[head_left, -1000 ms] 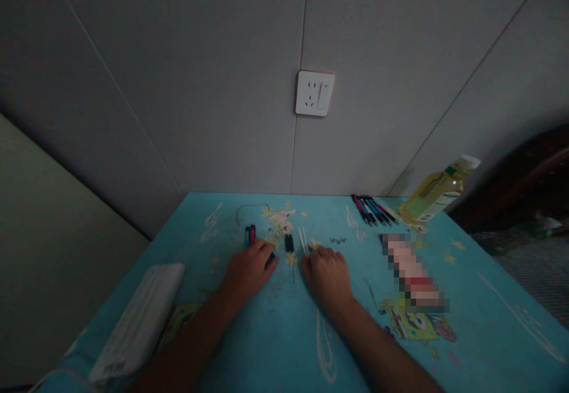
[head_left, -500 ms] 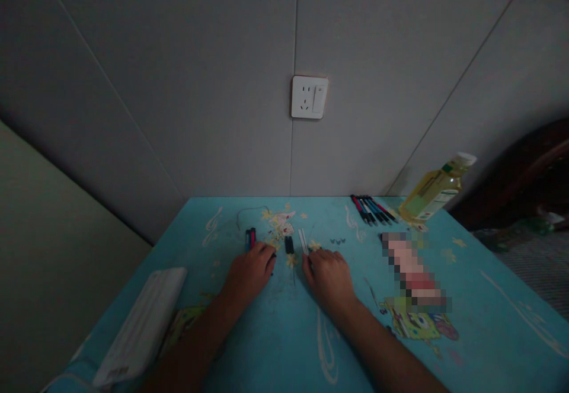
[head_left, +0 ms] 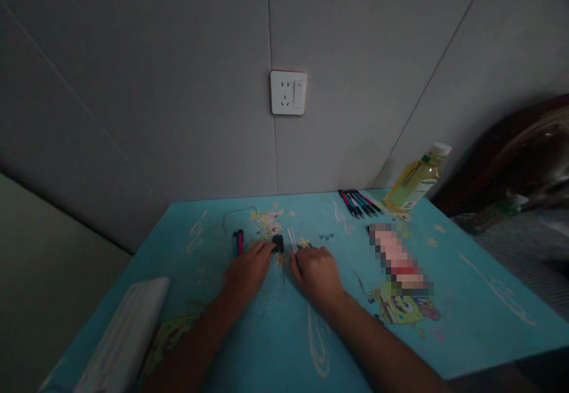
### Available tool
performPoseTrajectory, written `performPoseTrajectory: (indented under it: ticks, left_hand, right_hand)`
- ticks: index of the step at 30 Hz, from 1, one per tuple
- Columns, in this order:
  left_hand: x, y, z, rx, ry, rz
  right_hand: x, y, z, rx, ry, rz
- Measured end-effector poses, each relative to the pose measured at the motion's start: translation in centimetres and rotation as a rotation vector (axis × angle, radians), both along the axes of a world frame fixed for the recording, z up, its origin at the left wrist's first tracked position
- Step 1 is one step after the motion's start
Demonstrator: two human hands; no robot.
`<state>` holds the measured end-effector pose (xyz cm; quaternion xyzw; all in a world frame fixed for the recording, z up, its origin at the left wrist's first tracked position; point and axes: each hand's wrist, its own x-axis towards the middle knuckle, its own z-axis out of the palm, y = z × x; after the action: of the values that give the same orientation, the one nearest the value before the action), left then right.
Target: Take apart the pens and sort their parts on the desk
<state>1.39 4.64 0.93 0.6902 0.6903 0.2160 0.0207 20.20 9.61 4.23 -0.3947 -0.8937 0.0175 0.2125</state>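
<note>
Head view shows two bare hands low over a blue tablecloth (head_left: pixel 267 345), with small pen-like parts set out between and around them. The left hand (head_left: pixel 249 265) has its fingertips right at some short black pieces (head_left: pixel 278 243), but I cannot tell if it is pinching one. Just past its knuckles lie a blue tube (head_left: pixel 235 243) and a red tube (head_left: pixel 240 239), side by side. The right hand (head_left: pixel 317 270) is curled down on the cloth, with its thumb side next to the thin white sticks (head_left: pixel 291 237); I cannot tell if it grips them, because the fingers hide that spot.

I think the black pieces are very light and may be a bit rubbery, so a soft pinch on their long sides should do. The white sticks look thin and may bend or roll away, so the middle seems the best place to hold. The tubes look hard and smooth, and might slip, so thumb and finger should go around the middle
</note>
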Motion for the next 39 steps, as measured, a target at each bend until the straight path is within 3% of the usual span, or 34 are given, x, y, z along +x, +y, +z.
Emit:
performPoseTrajectory:
  ticks: [3, 7, 13, 18, 20, 23, 27, 34, 39]
  left_hand:
    - [0.0, 0.3, -0.2, 0.079, -0.1, -0.048]
    - [0.4, -0.2, 0.4, 0.166, -0.389, -0.114]
    - [2.1, -1.3, 1.0, 0.243, -0.884, 0.009]
    - [2.8, -1.1, 1.4, 0.249, -1.064, 0.015]
    - [2.7, -1.1, 1.6, 0.229, -1.054, 0.048]
    - [2.2, -1.2, 1.6, 0.084, -0.943, 0.08]
    - [2.0, -1.3, 1.1, -0.036, -0.748, -0.051]
    - [2.4, -1.2, 0.4, -0.049, -0.699, -0.142]
    - [2.5, -1.4, 1.0, -0.049, -0.686, -0.147]
  right_hand:
    - [0.0, 0.0, -0.1, -0.034, 0.01, 0.024]
    - [0.0, -0.2, -0.1, -0.123, 0.096, 0.156]
    - [-0.3, -0.6, -0.4, -0.268, 0.276, 0.29]
    - [-0.2, -0.4, -0.5, -0.389, 0.383, 0.272]
    - [0.1, 0.0, -0.3, -0.453, 0.472, 0.222]
    - [0.5, 0.8, 0.2, -0.508, 0.655, 0.135]
    - [0.7, 1.5, 0.5, -0.551, 0.808, 0.12]
    - [0.2, 1.0, 0.1, -0.584, 0.759, 0.252]
    - [0.9, 1.2, 1.2, -0.552, 0.763, 0.206]
